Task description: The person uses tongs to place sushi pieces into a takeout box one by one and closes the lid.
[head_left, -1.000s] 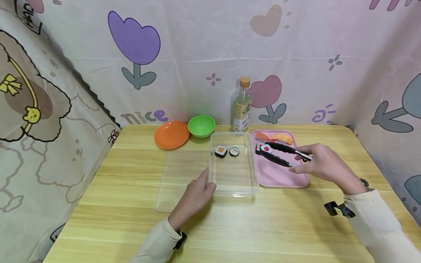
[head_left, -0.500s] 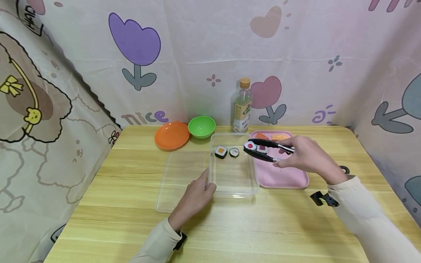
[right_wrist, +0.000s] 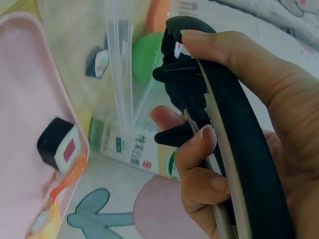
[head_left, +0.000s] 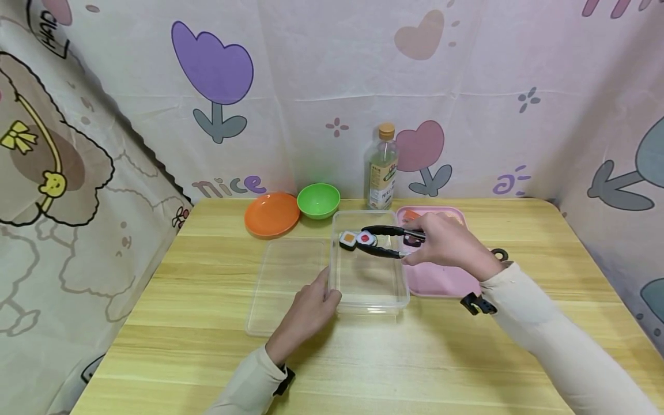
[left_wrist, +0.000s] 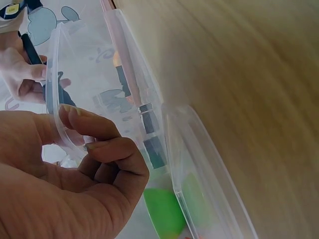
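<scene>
My right hand [head_left: 446,242] grips black-and-silver tongs [head_left: 381,252] over the clear plastic container [head_left: 363,282]. Between the tongs' tips is a toy sushi roll [head_left: 365,238] with a red centre, next to a squarish roll with an orange centre [head_left: 348,240] in the container. The held piece mostly hides a smaller round roll there. My left hand [head_left: 311,302] pinches the container's left wall, its fingers curled at the rim in the left wrist view. On the pink tray, the right wrist view shows a dark-wrapped roll [right_wrist: 59,144] and a shrimp sushi [right_wrist: 72,177].
A clear lid [head_left: 285,288] lies left of the container, under my left forearm's reach. Behind stand an orange plate [head_left: 272,214], a green bowl [head_left: 318,202] and an orange-capped bottle [head_left: 382,178]. The pink tray [head_left: 441,282] adjoins the container's right side.
My right hand has moved left with the tongs, carrying the red-centred roll from above the pink tray to over the container. My left hand has stayed at the container's wall.
</scene>
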A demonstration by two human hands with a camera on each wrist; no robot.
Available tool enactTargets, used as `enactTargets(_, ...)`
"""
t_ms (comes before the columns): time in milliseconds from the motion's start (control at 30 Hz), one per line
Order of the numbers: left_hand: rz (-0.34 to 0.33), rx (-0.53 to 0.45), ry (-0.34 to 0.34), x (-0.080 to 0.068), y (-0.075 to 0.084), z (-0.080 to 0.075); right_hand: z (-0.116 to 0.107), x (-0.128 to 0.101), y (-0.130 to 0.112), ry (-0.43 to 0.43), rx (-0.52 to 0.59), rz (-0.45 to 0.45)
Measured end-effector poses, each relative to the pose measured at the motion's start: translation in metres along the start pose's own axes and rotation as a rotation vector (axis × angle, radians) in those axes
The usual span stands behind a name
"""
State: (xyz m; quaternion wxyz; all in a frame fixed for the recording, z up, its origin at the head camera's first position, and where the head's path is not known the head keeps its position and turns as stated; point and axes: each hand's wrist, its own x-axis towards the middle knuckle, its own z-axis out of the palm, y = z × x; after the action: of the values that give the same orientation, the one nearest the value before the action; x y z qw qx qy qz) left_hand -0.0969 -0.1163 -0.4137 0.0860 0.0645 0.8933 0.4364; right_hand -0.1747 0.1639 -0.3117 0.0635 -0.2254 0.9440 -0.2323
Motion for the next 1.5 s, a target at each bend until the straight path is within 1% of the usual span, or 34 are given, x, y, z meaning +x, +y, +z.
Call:
enactTargets(133,0.005,0.012,0.004,0.000,0.000,0.000,0.006,0.008,-0.007,-0.031,-0.016,-0.008)
enactTargets(300,0.016,0.019,0.006,0.000,0.000,0.001,0.013,0.017,-0.013,-0.050,-0.041,-0.061)
enactTargets(433,0.019,0.019,0.006,0.000,0.000,0.001,0.017,0.023,-0.018,-0.051,-0.082,-0.090)
enactTargets(567,0.012,0.017,0.005,0.000,0.000,0.000,0.020,0.028,-0.026,-0.071,-0.121,-0.064)
enactTargets(867,-0.003,0.009,0.004,0.001,0.000,0.000,0.028,0.039,-0.038,-0.139,-0.176,0.030)
enactTargets(933,-0.007,0.006,0.004,0.000,0.000,0.000,0.029,0.041,-0.038,-0.143,-0.187,0.032)
enactTargets(1100,-0.007,0.008,0.005,0.000,0.001,0.001,0.034,0.043,-0.039,-0.138,-0.218,-0.007)
enactTargets(1267,-0.001,0.007,0.003,0.000,0.001,0.001,0.034,0.045,-0.040,-0.153,-0.215,0.014)
enactTargets(1500,-0.005,0.010,0.004,0.000,0.000,0.001,0.026,0.043,-0.041,-0.164,-0.169,0.051)
